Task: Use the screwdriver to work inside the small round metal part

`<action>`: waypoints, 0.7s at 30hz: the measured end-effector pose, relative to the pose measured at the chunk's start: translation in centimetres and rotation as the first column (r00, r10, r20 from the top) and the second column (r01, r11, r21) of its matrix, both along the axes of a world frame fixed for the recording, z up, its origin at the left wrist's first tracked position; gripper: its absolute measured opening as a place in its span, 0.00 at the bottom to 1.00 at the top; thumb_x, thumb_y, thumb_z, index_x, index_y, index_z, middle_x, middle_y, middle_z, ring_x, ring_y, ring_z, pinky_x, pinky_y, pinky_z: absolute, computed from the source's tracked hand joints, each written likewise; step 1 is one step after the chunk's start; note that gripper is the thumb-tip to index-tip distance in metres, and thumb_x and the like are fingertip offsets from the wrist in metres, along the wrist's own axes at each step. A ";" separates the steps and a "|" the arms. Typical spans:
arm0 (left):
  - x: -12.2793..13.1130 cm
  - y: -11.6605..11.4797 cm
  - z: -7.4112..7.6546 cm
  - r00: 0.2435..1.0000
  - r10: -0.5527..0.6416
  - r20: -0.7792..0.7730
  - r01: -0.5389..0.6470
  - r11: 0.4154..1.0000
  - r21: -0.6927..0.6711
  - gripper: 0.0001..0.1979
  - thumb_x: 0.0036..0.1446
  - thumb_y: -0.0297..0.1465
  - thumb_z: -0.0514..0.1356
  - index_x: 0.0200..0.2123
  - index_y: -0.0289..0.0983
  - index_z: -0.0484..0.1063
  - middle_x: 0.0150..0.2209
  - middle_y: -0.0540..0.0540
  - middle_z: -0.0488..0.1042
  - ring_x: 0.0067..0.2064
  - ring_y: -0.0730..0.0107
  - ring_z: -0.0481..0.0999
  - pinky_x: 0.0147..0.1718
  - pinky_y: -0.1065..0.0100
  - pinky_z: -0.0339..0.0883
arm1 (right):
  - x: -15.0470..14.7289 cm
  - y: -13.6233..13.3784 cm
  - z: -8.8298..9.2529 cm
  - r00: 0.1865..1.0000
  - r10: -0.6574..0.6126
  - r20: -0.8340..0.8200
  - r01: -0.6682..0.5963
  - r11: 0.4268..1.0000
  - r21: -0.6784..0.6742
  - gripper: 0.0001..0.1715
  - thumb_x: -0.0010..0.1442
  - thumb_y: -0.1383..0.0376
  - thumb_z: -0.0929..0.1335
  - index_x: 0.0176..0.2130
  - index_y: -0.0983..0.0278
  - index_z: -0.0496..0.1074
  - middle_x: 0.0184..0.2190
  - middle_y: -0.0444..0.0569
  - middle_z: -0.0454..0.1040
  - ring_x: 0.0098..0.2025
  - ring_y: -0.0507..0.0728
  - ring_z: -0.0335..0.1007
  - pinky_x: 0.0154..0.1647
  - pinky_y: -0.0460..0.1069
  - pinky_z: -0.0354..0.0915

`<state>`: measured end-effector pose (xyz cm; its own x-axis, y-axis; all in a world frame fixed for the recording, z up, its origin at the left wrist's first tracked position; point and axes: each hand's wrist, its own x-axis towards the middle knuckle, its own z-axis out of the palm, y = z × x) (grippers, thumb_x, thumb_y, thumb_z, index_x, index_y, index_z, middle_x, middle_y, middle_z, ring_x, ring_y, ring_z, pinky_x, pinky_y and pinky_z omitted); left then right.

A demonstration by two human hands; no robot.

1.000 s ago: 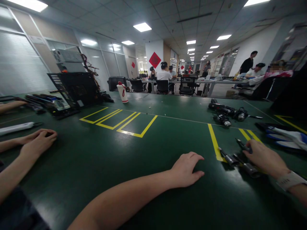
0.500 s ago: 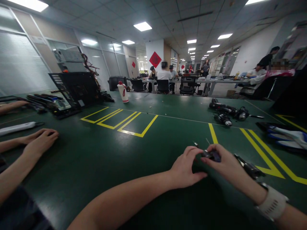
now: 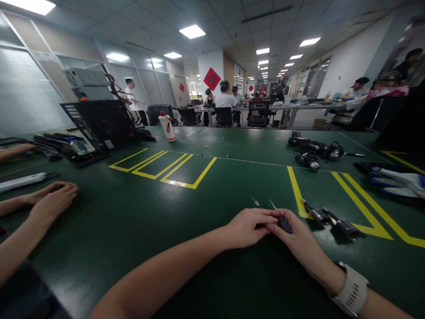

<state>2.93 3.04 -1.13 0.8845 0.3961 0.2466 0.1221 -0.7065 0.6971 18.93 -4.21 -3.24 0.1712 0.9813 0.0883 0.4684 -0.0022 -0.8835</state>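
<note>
Head view: a small dark tool [image 3: 285, 224] is between the two hands, pinched in the closed fingers of the right hand [image 3: 296, 235]; the curled fingers of the left hand [image 3: 247, 227] meet them, though whether they grip anything I cannot tell. Just right lie two dark cylindrical pieces [image 3: 345, 228], limiting room there. Leftward, open green worktop [image 3: 159, 217] stretches to a co-worker's hands [image 3: 53, 204], well apart. Yellow tape [image 3: 296, 190] marks the surface; beyond its far edge, people [image 3: 225, 102] sit under ceiling lights [image 3: 192, 31].
</note>
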 end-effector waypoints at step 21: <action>-0.3 0.3 0.3 0.995 0.032 -0.095 -0.004 0.960 0.280 0.12 0.55 0.24 0.57 0.44 0.34 0.71 0.52 0.41 0.69 0.53 0.63 0.68 0.53 0.60 0.61 | 0.7 0.1 0.9 0.884 -0.160 -0.438 0.208 0.976 0.063 0.28 0.51 0.61 0.71 0.51 0.59 0.64 0.57 0.53 0.65 0.53 0.62 0.67 0.53 0.62 0.63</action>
